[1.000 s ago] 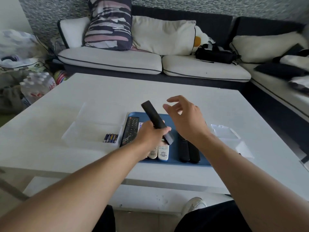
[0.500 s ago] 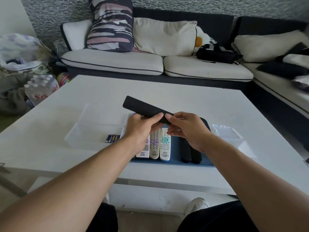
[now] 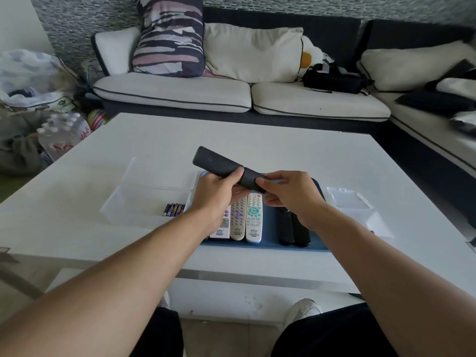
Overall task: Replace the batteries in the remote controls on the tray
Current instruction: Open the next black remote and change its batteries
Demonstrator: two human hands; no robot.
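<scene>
One head-worn camera looks forward and down. It sits close above the counter. A sofa lies beyond.

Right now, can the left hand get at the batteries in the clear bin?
Probably, once freed: the left hand grips the black remote, but the batteries lie uncovered in the open clear bin just beside its wrist.
</scene>
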